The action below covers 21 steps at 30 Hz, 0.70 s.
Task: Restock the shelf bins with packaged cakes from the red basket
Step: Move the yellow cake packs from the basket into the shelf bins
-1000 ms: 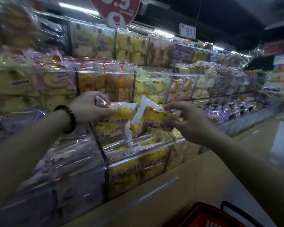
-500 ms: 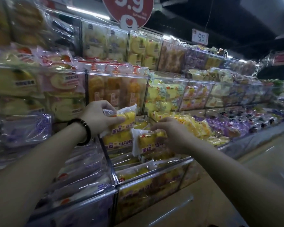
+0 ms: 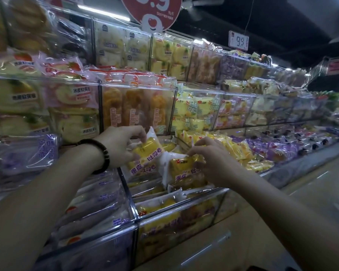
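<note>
The left hand (image 3: 117, 147), in the middle of the frame with a dark bead bracelet (image 3: 104, 153) on its wrist, holds a yellow cake pack (image 3: 148, 151) at a tilt. Its grip is curled on the pack's left side, fingertips pinching the top edge. Just right and lower, the right hand (image 3: 213, 163) has its grip pinched on the right end of a second cake pack (image 3: 181, 169). The two packs overlap, both just above the clear bin (image 3: 184, 204) at lower centre, which holds more yellow packs. The bin to its left holds purple packs (image 3: 98, 194). A round red price sign (image 3: 155, 10) hangs at top centre, and a small price tag (image 3: 238, 43) reading 9.9 hangs at upper right.
</note>
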{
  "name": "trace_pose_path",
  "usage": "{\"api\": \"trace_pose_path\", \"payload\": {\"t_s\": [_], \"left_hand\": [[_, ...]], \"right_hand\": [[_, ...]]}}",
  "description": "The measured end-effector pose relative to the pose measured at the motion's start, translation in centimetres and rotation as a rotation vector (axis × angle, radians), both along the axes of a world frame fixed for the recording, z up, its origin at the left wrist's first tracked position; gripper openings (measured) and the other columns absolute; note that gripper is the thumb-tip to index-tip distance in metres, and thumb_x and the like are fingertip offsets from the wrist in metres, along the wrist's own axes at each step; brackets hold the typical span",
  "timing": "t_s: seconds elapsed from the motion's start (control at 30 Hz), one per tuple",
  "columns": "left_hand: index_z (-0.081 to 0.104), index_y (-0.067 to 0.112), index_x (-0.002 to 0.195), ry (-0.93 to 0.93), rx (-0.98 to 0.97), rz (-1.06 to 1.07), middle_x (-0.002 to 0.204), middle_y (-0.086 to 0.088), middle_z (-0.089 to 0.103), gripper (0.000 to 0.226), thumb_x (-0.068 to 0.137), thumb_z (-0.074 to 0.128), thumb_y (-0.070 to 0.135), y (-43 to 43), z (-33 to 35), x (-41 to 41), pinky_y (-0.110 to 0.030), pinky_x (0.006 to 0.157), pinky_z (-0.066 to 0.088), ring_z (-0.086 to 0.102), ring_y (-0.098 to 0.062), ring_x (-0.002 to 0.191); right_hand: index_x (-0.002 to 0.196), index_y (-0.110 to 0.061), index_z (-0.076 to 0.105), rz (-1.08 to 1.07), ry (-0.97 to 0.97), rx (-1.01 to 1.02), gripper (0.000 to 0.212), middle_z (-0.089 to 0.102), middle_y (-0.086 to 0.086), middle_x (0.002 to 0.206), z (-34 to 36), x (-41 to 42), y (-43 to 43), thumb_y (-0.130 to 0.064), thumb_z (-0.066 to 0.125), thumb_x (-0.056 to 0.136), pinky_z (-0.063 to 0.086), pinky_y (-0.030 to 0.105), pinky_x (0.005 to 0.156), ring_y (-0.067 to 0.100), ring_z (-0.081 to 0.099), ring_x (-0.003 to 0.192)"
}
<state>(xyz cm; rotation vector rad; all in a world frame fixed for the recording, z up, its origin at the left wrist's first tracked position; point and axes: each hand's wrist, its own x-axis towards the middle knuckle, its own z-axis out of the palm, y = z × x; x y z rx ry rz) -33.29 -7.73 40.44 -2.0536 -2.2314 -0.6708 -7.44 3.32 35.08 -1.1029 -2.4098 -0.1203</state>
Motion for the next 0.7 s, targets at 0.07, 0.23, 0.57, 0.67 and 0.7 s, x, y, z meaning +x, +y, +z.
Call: {"api": "trace_pose_path", "payload": {"t_s": [0.07, 0.23, 0.57, 0.67, 0.7], "left_hand": [[0.055, 0.049, 0.107, 0.041, -0.008, -0.017, 0.101, 0.015, 0.056, 0.039, 0.087, 0.081, 0.027, -0.2, 0.0, 0.3, -0.031, 0.073, 0.054, 0.060, -0.012, 0.092], [0.063, 0.051, 0.103, -0.050, -0.018, -0.093, 0.107, 0.007, 0.065, 0.041, 0.084, 0.084, 0.021, -1.2, 1.5, -0.3, -0.035, 0.077, 0.060, 0.064, -0.012, 0.095], [0.074, 0.048, 0.097, -0.073, -0.078, -0.111, 0.095, 0.012, 0.074, 0.029, 0.088, 0.080, 0.020, -1.1, 1.9, -0.1, -0.040, 0.083, 0.062, 0.070, -0.009, 0.090], [0.074, 0.051, 0.097, -0.002, -0.117, -0.107, 0.105, 0.019, 0.065, 0.032, 0.088, 0.079, 0.020, -0.9, 1.2, 0.3, -0.030, 0.078, 0.057, 0.063, -0.006, 0.095], [0.074, 0.051, 0.098, 0.047, -0.145, -0.097, 0.110, 0.021, 0.060, 0.034, 0.089, 0.078, 0.019, -0.5, 0.5, 0.7, -0.027, 0.079, 0.055, 0.060, -0.005, 0.098]], "right_hand": [[0.132, -0.034, 0.067, 0.031, 0.054, -0.046, 0.039, 0.046, -0.010, 0.139, -0.2, 0.1, -0.1, -0.024, 0.073, 0.095, 0.044, 0.035, 0.110, 0.015, 0.042, 0.131], [0.133, -0.029, 0.067, 0.068, 0.129, -0.077, 0.040, 0.046, -0.009, 0.139, -0.6, 0.4, 0.2, -0.015, 0.073, 0.095, 0.050, 0.037, 0.110, 0.015, 0.045, 0.131], [0.132, -0.028, 0.068, 0.036, 0.189, -0.054, 0.039, 0.047, -0.009, 0.137, -1.2, -0.4, 0.3, -0.014, 0.073, 0.095, 0.051, 0.027, 0.101, 0.012, 0.047, 0.125], [0.132, -0.028, 0.068, 0.052, 0.154, -0.042, 0.043, 0.046, -0.008, 0.139, -1.4, -0.4, 0.2, -0.013, 0.076, 0.093, 0.055, 0.031, 0.102, 0.013, 0.047, 0.127], [0.133, -0.028, 0.068, 0.052, 0.147, -0.044, 0.044, 0.046, -0.008, 0.140, -1.4, -0.4, 0.1, -0.014, 0.077, 0.092, 0.055, 0.032, 0.102, 0.013, 0.047, 0.127]]}}
